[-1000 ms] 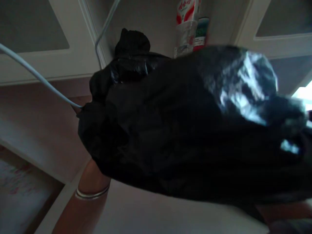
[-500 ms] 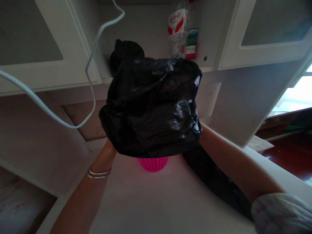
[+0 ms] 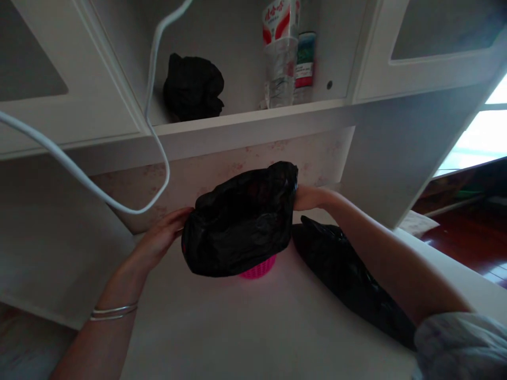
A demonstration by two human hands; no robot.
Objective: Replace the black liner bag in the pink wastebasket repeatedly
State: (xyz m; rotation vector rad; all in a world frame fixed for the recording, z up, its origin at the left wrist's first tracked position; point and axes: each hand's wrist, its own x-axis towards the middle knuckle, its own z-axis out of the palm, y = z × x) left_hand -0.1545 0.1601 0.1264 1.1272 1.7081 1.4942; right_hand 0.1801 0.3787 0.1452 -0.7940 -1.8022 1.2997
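A black plastic bag (image 3: pixel 237 224), its mouth spread wide, hangs in front of me above the white surface. My left hand (image 3: pixel 164 235) grips the left edge of the bag, its fingertips partly out of sight. At the opposite edge my right hand (image 3: pixel 309 198) has hold of the bag, with most fingers hidden behind the plastic. Under the bag the lower part of a pink mesh basket (image 3: pixel 257 269) shows; the bag covers the rest. A long folded piece of black plastic (image 3: pixel 348 272) lies on the surface beneath my right forearm.
A white cable (image 3: pixel 59 155) loops down at the left in front of the cabinet. On the cabinet shelf (image 3: pixel 245 117) are a bunched black bag (image 3: pixel 194 87), a clear plastic bottle (image 3: pixel 281 68) and a second bottle (image 3: pixel 304 60). A cabinet door (image 3: pixel 431 79) stands at the right.
The bag has come down from in front of the shelf toward the basket and looks smaller. My left hand, hidden before, now shows at its left edge, and my right hand shows too.
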